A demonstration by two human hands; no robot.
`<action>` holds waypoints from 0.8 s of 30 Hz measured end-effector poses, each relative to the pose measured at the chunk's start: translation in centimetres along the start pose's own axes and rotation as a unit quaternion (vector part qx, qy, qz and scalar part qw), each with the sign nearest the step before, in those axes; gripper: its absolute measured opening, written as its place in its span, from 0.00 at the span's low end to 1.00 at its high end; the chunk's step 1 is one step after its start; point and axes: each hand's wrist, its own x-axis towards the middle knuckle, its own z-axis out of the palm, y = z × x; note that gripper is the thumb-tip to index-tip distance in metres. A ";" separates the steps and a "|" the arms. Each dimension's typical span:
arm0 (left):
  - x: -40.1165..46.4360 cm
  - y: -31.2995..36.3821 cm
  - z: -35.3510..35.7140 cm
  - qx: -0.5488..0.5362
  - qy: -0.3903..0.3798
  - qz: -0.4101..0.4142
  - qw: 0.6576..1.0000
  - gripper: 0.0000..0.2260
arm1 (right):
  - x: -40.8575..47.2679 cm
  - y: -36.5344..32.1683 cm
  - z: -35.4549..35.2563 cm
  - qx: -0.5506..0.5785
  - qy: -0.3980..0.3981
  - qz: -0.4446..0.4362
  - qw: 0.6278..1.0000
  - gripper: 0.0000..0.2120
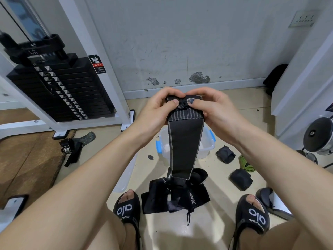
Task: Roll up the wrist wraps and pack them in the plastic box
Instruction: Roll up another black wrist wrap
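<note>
The wrist wrap [185, 141] is pinched at its top end by the left hand [158, 107] and right hand [210, 109]; its long axis hangs straight down toward the plastic box [207, 147].

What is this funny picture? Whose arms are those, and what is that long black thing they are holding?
The camera sits on a person's head and looks down, so you see their own arms, knees and black sandals. The left hand and right hand pinch the top of a long black fabric wrist wrap with grey edges and are starting to roll it; the rest hangs down. Behind it on the beige floor stands a clear plastic box with blue clips. Two rolled black wraps lie to its right, and a pile of unrolled black wraps lies between the feet. On the left is a gym machine's stack of black weight plates.
</note>
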 end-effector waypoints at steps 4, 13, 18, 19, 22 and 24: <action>0.3 -0.2 -0.5 0.037 0.017 -0.014 0.999 0.07 | 0.0 0.0 -0.2 0.035 -0.036 0.060 0.997 0.10; 0.6 -0.7 -0.7 0.120 0.002 0.024 0.992 0.04 | -0.1 0.2 -0.6 -0.005 -0.062 0.051 0.997 0.07; 0.6 -0.9 -0.6 0.144 0.007 0.031 0.989 0.06 | -0.1 0.4 -0.5 -0.025 -0.045 0.026 0.998 0.08; 0.6 -0.9 -0.5 0.143 0.010 0.032 0.989 0.06 | -0.1 0.5 -0.4 -0.027 -0.036 0.018 0.999 0.08; 0.6 -1.0 -0.3 0.126 0.024 0.038 0.991 0.05 | 0.0 0.7 -0.2 -0.032 -0.018 -0.008 0.999 0.09; 0.6 -1.2 -0.3 0.121 0.021 0.046 0.991 0.08 | -0.1 0.9 -0.2 -0.047 -0.018 -0.025 0.998 0.13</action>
